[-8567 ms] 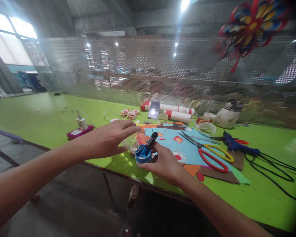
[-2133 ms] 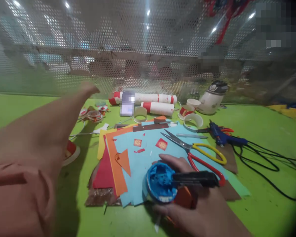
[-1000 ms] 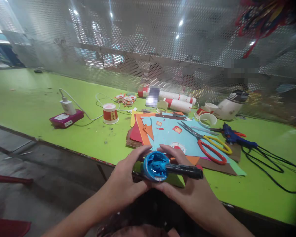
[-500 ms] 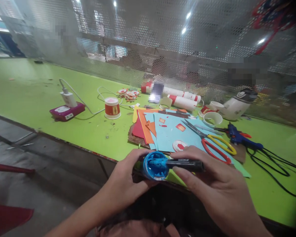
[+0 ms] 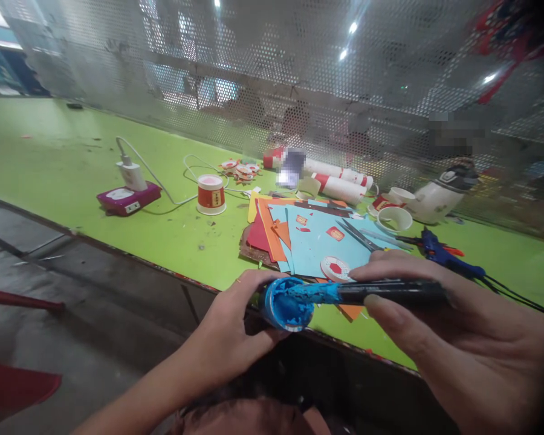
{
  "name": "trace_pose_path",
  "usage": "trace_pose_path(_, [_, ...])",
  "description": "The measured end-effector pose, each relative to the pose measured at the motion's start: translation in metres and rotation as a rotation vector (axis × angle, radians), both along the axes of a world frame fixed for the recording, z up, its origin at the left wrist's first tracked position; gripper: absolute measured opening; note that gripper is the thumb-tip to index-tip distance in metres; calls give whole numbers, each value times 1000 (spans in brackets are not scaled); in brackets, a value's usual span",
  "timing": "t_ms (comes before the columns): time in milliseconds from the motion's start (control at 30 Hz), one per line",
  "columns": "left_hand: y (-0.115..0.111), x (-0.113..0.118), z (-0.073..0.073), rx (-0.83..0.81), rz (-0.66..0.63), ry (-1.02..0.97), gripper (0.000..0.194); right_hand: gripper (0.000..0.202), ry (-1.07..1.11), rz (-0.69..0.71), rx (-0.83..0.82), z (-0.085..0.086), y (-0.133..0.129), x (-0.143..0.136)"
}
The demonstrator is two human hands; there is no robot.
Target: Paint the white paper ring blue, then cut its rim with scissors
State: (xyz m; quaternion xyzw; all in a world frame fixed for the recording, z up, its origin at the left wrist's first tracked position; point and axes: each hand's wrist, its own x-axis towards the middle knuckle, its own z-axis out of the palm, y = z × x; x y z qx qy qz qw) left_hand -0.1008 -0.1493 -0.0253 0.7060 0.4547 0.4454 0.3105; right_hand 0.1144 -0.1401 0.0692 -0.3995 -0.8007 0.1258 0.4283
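Observation:
My left hand (image 5: 229,323) is wrapped round a small open jar of blue paint (image 5: 288,317), its mouth tipped toward me. Between the thumb and fingers of my right hand (image 5: 448,338) is a black marker pen (image 5: 390,293), lying nearly level. Thick blue paint coats its left end, which reaches over the jar's mouth. Beyond the hands lie light blue paper sheets (image 5: 315,238) with orange and red ones, and a round white piece with a red centre (image 5: 335,267). Scissors (image 5: 360,234) rest on the paper, their handles mostly hidden behind my right hand.
A blue glue gun (image 5: 448,254) with a black cord lies at right, near a white kettle-like container (image 5: 437,196). A red paper cup (image 5: 211,196) and a purple power socket (image 5: 129,199) stand left on the green table (image 5: 72,163). Perforated metal sheeting (image 5: 254,72) rises behind.
My right hand has moved right and toward me, drawing the marker pen partly out of the jar. More of its blue-coated end shows. My left hand keeps the jar in nearly the same place.

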Motion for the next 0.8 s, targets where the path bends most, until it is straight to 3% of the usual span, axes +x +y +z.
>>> trace_pose_path(300, [-2, 1, 4, 43, -5, 22, 43, 12, 60, 52, -50, -7, 3, -2])
trace_pose_path(500, [-3, 2, 6, 44, -9, 54, 41, 9, -142, 87, 35, -2, 3, 1])
trace_pose_path(633, [-4, 4, 5, 33, -18, 72, 43, 10, -280, 196, -22, 2, 4, 1])
trace_pose_path(800, [-6, 5, 5, 27, -25, 78, 43, 10, -320, 201, -104, 3, 6, 2])
